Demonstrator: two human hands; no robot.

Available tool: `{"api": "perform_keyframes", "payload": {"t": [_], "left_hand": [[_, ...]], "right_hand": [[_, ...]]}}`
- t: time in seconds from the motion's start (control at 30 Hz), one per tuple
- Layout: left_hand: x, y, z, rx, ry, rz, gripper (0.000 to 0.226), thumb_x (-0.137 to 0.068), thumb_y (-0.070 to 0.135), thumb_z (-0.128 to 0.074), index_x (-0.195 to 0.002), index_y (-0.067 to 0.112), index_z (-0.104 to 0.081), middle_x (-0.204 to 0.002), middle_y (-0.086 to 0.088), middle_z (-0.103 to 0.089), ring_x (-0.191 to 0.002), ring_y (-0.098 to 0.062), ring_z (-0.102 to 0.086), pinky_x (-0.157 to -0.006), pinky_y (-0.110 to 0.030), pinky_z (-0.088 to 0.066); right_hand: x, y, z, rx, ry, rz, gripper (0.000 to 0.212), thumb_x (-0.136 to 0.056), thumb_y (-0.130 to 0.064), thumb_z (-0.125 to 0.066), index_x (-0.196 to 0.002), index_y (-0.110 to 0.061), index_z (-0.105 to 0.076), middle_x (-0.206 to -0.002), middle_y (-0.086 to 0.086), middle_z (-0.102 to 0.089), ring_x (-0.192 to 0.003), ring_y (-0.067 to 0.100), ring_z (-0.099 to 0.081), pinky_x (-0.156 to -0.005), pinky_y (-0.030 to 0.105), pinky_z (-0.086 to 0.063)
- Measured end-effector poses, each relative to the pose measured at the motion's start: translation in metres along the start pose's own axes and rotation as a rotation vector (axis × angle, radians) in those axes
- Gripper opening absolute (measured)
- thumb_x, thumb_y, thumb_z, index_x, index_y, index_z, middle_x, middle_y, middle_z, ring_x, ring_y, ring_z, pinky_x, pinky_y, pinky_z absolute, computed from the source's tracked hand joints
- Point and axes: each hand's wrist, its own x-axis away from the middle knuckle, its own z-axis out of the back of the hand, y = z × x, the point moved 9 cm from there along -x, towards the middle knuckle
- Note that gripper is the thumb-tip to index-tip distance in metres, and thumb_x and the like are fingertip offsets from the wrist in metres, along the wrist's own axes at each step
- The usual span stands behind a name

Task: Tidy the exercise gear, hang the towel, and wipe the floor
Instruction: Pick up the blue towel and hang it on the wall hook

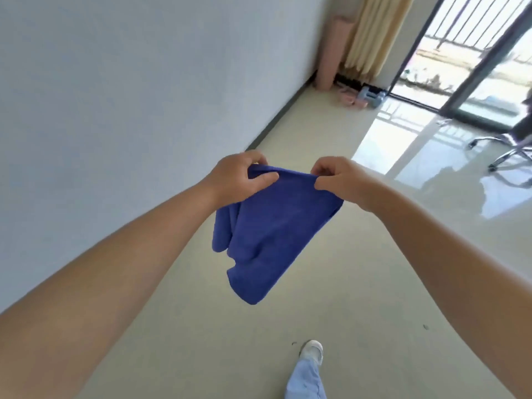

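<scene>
- Holding a blue towel (pixel 276 234) up at frame centre, above the floor (pixel 201 326); both hands on its top edge.
- Left hand (pixel 239 177): grip clamped on the towel's upper left corner, thumb across the front of the cloth, fingers curled behind.
- Right hand (pixel 342 180): grip pinched on the upper right corner, thumb in front of the cloth, fingers bent over the edge.
- Towel hangs in loose folds below the hands, lowest point toward lower centre; not touching the floor.
- Upper right of frame: rolled pink mat (pixel 331 53) standing upright in the corner against the wall (pixel 115 82), just beside a beige curtain (pixel 371 33).
- Small pink and blue items (pixel 365 97) on the floor near the mat's base; blurred, type unclear.
- Right edge: chair base (pixel 506 156) with chrome legs, near the glass door (pixel 475 67).
- Bottom centre: white shoe (pixel 312 351) and light blue trouser leg (pixel 305 381) on the floor.
</scene>
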Motion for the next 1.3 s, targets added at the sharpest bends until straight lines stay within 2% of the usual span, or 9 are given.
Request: {"api": "perform_keyframes", "payload": {"t": [0.17,0.3,0.5,0.57,0.73,0.83,1.0,1.17,1.3], "left_hand": [[-0.146,0.12,-0.058,0.023,-0.084,-0.119,0.019,-0.095,0.016,-0.051,-0.086,0.011,-0.067,-0.073,0.007,-0.058,-0.07,-0.006,-0.053,-0.063,-0.004,-0.039],[-0.276,0.204,-0.075,0.008,0.03,-0.178,0.03,-0.095,0.013,-0.048,-0.071,0.001,-0.059,-0.073,-0.009,-0.045,-0.068,-0.016,-0.041,-0.058,-0.015,-0.032],[-0.455,0.281,-0.103,0.006,0.127,-0.166,0.041,-0.098,0.012,-0.04,-0.057,0.016,-0.036,-0.057,0.0,-0.035,-0.052,-0.008,-0.031,-0.04,-0.009,-0.029],[-0.519,0.301,-0.115,-0.011,0.15,-0.2,0.032,-0.099,0.01,-0.036,-0.068,0.014,-0.043,-0.061,0.002,-0.038,-0.055,-0.006,-0.034,-0.043,-0.007,-0.032],[-0.668,0.372,-0.142,-0.14,0.034,-0.493,0.031,-0.096,0.0,-0.037,-0.105,0.002,-0.066,-0.093,-0.001,-0.062,-0.086,-0.012,-0.052,-0.065,0.006,-0.034],[-0.761,0.408,-0.15,-0.254,-0.022,-0.592,0.025,-0.094,0.008,-0.048,-0.085,-0.002,-0.07,-0.078,-0.01,-0.064,-0.073,-0.012,-0.055,-0.065,-0.011,-0.039],[-0.913,0.459,-0.158,-0.438,-0.082,-0.637,0.045,-0.087,0.022,-0.064,-0.045,0.017,-0.047,-0.054,0.009,-0.037,-0.051,-0.005,-0.038,-0.053,-0.01,-0.033],[-1.083,0.485,-0.145,-0.36,-0.001,-0.552,0.03,-0.095,0.017,-0.052,-0.077,-0.004,-0.065,-0.064,-0.004,-0.052,-0.059,-0.014,-0.045,-0.058,-0.019,-0.035],[-1.207,0.524,-0.12,-0.335,0.163,-0.542,0.019,-0.097,0.016,-0.047,-0.107,0.01,-0.062,-0.082,0.008,-0.058,-0.074,-0.008,-0.052,-0.064,-0.012,-0.039]], "right_hand": [[-0.038,0.093,0.153,-0.04,0.052,-0.073,0.012,-0.087,-0.003,-0.054,-0.092,-0.002,-0.065,-0.067,-0.003,-0.051,-0.067,0.015,-0.046,-0.054,0.016,-0.037],[-0.094,0.142,0.279,-0.072,0.089,-0.086,0.02,-0.089,0.0,-0.051,-0.101,0.003,-0.066,-0.076,0.005,-0.058,-0.067,0.015,-0.053,-0.059,0.015,-0.046],[-0.189,0.211,0.437,-0.014,0.371,-0.103,0.021,-0.09,-0.002,-0.047,-0.095,0.007,-0.065,-0.082,0.015,-0.052,-0.075,0.021,-0.047,-0.055,0.023,-0.036],[-0.225,0.238,0.488,-0.054,0.473,-0.112,0.021,-0.092,-0.005,-0.045,-0.081,0.001,-0.063,-0.076,0.01,-0.049,-0.064,0.021,-0.044,-0.055,0.024,-0.033],[-0.325,0.28,0.616,0.045,0.547,-0.081,0.032,-0.096,-0.009,-0.037,-0.104,0.012,-0.06,-0.1,0.026,-0.059,-0.081,0.022,-0.044,-0.065,0.028,-0.034],[-0.382,0.293,0.696,0.151,0.535,-0.047,0.041,-0.098,-0.021,-0.039,-0.105,0.015,-0.058,-0.106,0.033,-0.058,-0.084,0.037,-0.052,-0.076,0.039,-0.042],[-0.471,0.306,0.816,0.299,0.456,0.075,0.03,-0.091,-0.009,-0.048,-0.117,-0.013,-0.063,-0.099,0.003,-0.047,-0.098,0.022,-0.048,-0.084,0.027,-0.034],[-0.587,0.331,0.941,0.33,0.582,0.194,0.022,-0.087,-0.004,-0.055,-0.107,-0.01,-0.06,-0.086,-0.003,-0.051,-0.083,0.016,-0.05,-0.069,0.019,-0.037],[-0.687,0.336,1.047,0.289,0.648,0.35,0.011,-0.087,-0.004,-0.057,-0.096,-0.007,-0.064,-0.081,0.001,-0.059,-0.08,0.015,-0.05,-0.059,0.008,-0.036]]}}
